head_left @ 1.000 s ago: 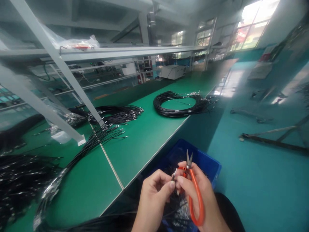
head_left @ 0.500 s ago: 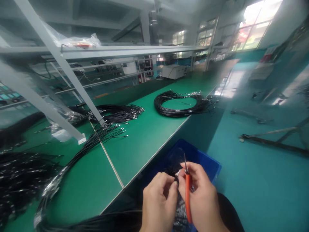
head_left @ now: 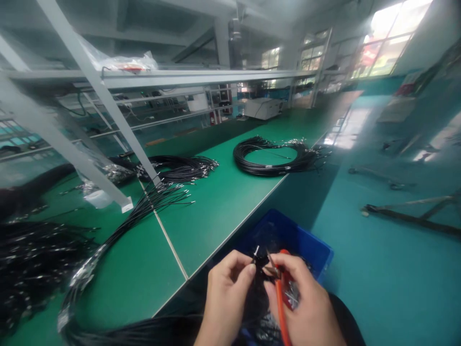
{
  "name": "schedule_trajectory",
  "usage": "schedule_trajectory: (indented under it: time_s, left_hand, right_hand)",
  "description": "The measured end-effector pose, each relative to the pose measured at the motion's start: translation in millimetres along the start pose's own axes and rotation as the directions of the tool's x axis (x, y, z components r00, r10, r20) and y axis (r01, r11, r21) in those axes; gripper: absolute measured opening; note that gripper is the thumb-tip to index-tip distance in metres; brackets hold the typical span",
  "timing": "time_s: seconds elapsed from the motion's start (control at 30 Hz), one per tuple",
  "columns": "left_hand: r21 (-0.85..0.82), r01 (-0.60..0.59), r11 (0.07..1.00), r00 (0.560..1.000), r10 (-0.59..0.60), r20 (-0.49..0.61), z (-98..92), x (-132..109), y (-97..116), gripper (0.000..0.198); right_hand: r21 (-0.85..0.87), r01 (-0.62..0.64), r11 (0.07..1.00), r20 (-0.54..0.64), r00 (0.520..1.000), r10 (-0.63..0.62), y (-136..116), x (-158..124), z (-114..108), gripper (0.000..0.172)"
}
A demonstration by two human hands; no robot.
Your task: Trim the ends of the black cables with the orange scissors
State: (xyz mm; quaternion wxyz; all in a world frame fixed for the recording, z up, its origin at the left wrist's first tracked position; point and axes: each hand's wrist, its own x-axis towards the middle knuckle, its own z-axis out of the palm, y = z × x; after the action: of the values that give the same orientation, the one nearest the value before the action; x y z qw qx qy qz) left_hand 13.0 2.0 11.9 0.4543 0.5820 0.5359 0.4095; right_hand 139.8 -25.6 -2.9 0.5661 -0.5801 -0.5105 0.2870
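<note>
Above bin [head_left: 317, 251], snips [head_left: 280, 302] gripped, wire [head_left: 255, 253] seemingly pinched

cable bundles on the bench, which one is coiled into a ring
The far bundle by the edge of the bench; the nearer bundles lie fanned out in loose strands.

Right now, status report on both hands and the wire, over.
Left hand pinching wire end, tip up. Right hand gripping orange snips, blades close to the tip. Blue bin below both hands.
</note>
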Motion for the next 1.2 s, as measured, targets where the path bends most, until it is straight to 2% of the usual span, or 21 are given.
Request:
schedule_trajectory:
  time_s: [0.03, 0.07, 0.1, 0.17, 0.23, 0.27, 0.3, 0.37, 0.4, 0.5, 0.6, 0.73, 0.87, 0.9, 0.97, 1.03, 1.07, 1.2]
  left_hand:
    - [-0.066, 0.029, 0.997, 0.999, -0.027, 0.025, -3.9, 2, 0, 0.013]
    - [-0.128, 0.046, 0.991, 0.998, -0.04, 0.046, -7.4, 4, -1, 0.013]
    - [-0.182, 0.056, 0.982, 0.997, -0.046, 0.06, -10.5, 6, -1, 0.014]
    - [-0.269, 0.068, 0.961, 0.995, -0.047, 0.085, -15.2, 7, -3, 0.012]
    - [-0.326, 0.071, 0.943, 0.994, -0.039, 0.104, -17.9, 8, -3, 0.01]
    - [-0.343, 0.072, 0.936, 0.993, -0.036, 0.112, -18.7, 8, -3, 0.009]
    - [-0.354, 0.074, 0.932, 0.992, -0.032, 0.122, -19.2, 8, -3, 0.009]
    - [-0.36, 0.075, 0.93, 0.99, -0.025, 0.141, -19.5, 8, -2, 0.01]
    - [-0.357, 0.072, 0.931, 0.989, -0.019, 0.15, -19.5, 8, -2, 0.01]
    - [-0.344, 0.057, 0.937, 0.987, 0.0, 0.162, -19.0, 8, -1, 0.01]
    - [-0.35, 0.049, 0.935, 0.986, 0.011, 0.166, -18.6, 8, 0, 0.01]
    - [-0.361, 0.041, 0.932, 0.986, 0.021, 0.166, -18.2, 8, 0, 0.01]
    - [-0.319, 0.03, 0.947, 0.988, 0.02, 0.153, -18.2, 9, -2, 0.012]
    - [-0.304, 0.033, 0.952, 0.989, 0.012, 0.147, -18.3, 9, -3, 0.013]
    - [-0.281, 0.048, 0.958, 0.991, -0.011, 0.133, -18.2, 11, -4, 0.014]
    - [-0.265, 0.052, 0.963, 0.993, -0.021, 0.119, -17.4, 11, -4, 0.015]
    - [-0.253, 0.043, 0.966, 0.994, -0.015, 0.112, -16.6, 11, -3, 0.015]
    - [-0.076, -0.084, 0.994, 0.996, 0.086, 0.028, -11.1, 7, 3, 0.01]
  right_hand:
    - [0.104, -0.091, 0.99, 0.105, 0.991, 0.08, 0, 2, -5, 0.027]
    - [0.206, -0.204, 0.957, 0.239, 0.959, 0.152, 0, 5, -10, 0.028]
    - [0.284, -0.323, 0.903, 0.387, 0.9, 0.2, 0, 9, -16, 0.028]
    - [0.322, -0.528, 0.786, 0.626, 0.742, 0.242, -1, 16, -27, 0.029]
    - [0.267, -0.637, 0.723, 0.749, 0.609, 0.26, -5, 20, -35, 0.031]
    - [0.229, -0.669, 0.707, 0.782, 0.56, 0.276, -7, 21, -38, 0.031]
    - [0.201, -0.683, 0.703, 0.79, 0.537, 0.296, -10, 21, -40, 0.03]
    - [0.177, -0.682, 0.709, 0.777, 0.539, 0.324, -13, 19, -40, 0.027]
    - [0.179, -0.674, 0.717, 0.76, 0.557, 0.334, -12, 18, -38, 0.025]
    - [0.227, -0.668, 0.709, 0.77, 0.568, 0.289, -3, 15, -33, 0.024]
    - [0.274, -0.692, 0.668, 0.802, 0.548, 0.239, 4, 17, -30, 0.025]
    - [0.247, -0.714, 0.655, 0.835, 0.5, 0.229, 2, 24, -30, 0.03]
    - [0.09, -0.659, 0.747, 0.833, 0.461, 0.306, 4, 25, -25, 0.024]
    - [0.054, -0.629, 0.776, 0.823, 0.468, 0.322, 6, 24, -24, 0.019]
    - [0.065, -0.583, 0.81, 0.799, 0.516, 0.308, 10, 21, -23, 0.016]
    - [0.16, -0.571, 0.805, 0.795, 0.558, 0.238, 14, 19, -25, 0.023]
    - [0.194, -0.577, 0.793, 0.8, 0.561, 0.212, 15, 18, -27, 0.029]
    - [0.196, -0.63, 0.752, 0.825, 0.52, 0.221, 18, 19, -40, 0.043]
